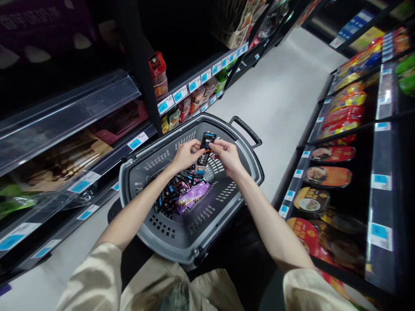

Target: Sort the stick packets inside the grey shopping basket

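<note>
Both hands hold a slim black sachet (pixel 205 149) with white print and an orange and blue lower end, above a grey shopping basket (pixel 181 246). My left hand (pixel 187 154) pinches its left edge, and my right hand (pixel 227 154) grips the right edge near the top. Below them, inside the basket, lies a pile of dark sachets (pixel 171 190) with purple and blue marks. On top of the pile's near side rests a shiny purple packet (pixel 193 196). The basket's black handle (pixel 248 129) sticks out at its far right.
To the left stand dark shelves with price tags (pixel 138 141) and a red snack bag (pixel 158 73). On the right, a shelf holds red packets (pixel 343 112) and sealed oval bowls (pixel 328 176). A pale floor aisle (pixel 275 90) runs between them.
</note>
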A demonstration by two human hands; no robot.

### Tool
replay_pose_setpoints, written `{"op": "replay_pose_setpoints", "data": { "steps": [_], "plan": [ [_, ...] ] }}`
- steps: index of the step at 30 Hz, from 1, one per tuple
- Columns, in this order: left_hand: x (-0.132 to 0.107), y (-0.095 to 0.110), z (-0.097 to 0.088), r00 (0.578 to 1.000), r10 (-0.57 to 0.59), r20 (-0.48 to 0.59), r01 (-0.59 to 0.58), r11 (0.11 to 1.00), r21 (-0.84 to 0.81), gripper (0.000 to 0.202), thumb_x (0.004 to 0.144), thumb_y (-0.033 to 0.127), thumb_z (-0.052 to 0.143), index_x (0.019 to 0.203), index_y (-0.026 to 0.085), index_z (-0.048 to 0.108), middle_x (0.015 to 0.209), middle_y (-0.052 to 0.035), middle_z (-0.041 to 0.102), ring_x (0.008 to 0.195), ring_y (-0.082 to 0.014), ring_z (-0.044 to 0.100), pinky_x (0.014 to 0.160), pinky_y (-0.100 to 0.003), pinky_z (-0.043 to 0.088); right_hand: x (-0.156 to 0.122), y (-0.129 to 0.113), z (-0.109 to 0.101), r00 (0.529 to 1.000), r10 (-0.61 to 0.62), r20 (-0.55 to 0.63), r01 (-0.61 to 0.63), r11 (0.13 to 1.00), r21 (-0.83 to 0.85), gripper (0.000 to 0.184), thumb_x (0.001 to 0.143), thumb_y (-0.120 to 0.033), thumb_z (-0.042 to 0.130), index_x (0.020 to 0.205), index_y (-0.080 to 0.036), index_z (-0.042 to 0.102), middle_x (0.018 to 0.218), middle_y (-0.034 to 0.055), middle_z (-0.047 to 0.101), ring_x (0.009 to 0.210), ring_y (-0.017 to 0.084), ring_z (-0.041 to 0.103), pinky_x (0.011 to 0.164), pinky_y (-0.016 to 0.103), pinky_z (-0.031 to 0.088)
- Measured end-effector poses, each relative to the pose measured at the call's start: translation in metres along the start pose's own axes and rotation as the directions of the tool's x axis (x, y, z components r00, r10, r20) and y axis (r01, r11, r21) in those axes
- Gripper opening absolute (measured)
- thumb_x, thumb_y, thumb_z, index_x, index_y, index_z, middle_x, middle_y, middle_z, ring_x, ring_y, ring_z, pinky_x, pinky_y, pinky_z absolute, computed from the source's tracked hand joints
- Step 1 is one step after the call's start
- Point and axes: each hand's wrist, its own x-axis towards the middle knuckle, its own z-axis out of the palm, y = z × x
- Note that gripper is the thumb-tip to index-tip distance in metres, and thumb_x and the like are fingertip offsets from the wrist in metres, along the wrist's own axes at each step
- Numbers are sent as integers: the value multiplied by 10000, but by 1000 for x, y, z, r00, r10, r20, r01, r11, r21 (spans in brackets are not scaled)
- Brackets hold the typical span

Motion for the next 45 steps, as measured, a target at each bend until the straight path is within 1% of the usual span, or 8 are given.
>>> {"op": "replay_pose_setpoints", "data": {
  "steps": [7,15,20,25,30,33,38,45],
  "plan": [
    [4,-4,0,997,-73,9,73,968,-241,313,789,443,743,922,176,647,856,-30,685,745,-149,648,590,-240,524,0,-3,0,1000,24,0,-24,999,39,489,544,-564,957,834,-225,760,772,5,731,699,148,624,587,253,493],
    [10,-4,-4,973,-195,-127,106,856,-506,556,711,619,819,992,185,615,952,-55,726,746,-138,666,585,-236,558,-8,-9,2,926,169,337,-170,985,-28,466,655,-627,900,844,-222,767,855,36,788,770,187,705,641,278,532],
    [7,2,-5,971,-217,-102,123,815,-566,646,670,594,875,1085,199,578,1029,-52,710,788,-142,695,623,-245,584,-7,-9,1,964,194,184,-204,978,36,492,575,-507,975,876,-210,723,787,2,758,708,147,663,636,268,477],
    [3,4,-2,976,-214,41,198,797,-571,619,639,583,908,998,186,597,969,-37,686,820,-151,696,669,-269,607,-4,-5,0,992,112,57,-114,993,25,530,514,-408,1008,811,-219,612,686,-58,663,620,116,570,591,272,401],
    [3,2,2,977,-185,103,211,803,-557,612,610,564,929,975,161,648,934,-46,701,840,-160,697,701,-269,599,-4,1,3,991,27,129,-27,1000,-7,637,400,-269,1040,820,-236,563,715,-71,654,653,122,583,650,282,470],
    [3,1,3,981,-180,79,193,809,-555,610,586,551,941,961,153,670,914,-47,708,822,-159,698,669,-251,587,-6,1,4,983,43,177,-33,998,-59,567,482,-343,1025,842,-233,601,712,-60,654,630,121,572,582,270,454],
    [5,-5,2,976,-216,27,195,811,-552,635,599,552,931,1037,154,702,1008,-79,739,820,-175,713,627,-262,600,-6,-3,1,989,28,143,-15,996,-91,484,571,-491,970,826,-219,662,725,-36,662,589,99,518,528,251,406],
    [4,-7,2,970,-241,42,221,787,-576,622,610,477,948,1086,135,739,1026,-98,759,867,-181,732,776,-326,635,-2,-2,1,997,-29,76,31,999,-19,490,494,-414,1011,767,-195,669,722,-22,671,621,105,549,605,277,455]
  ]
}}
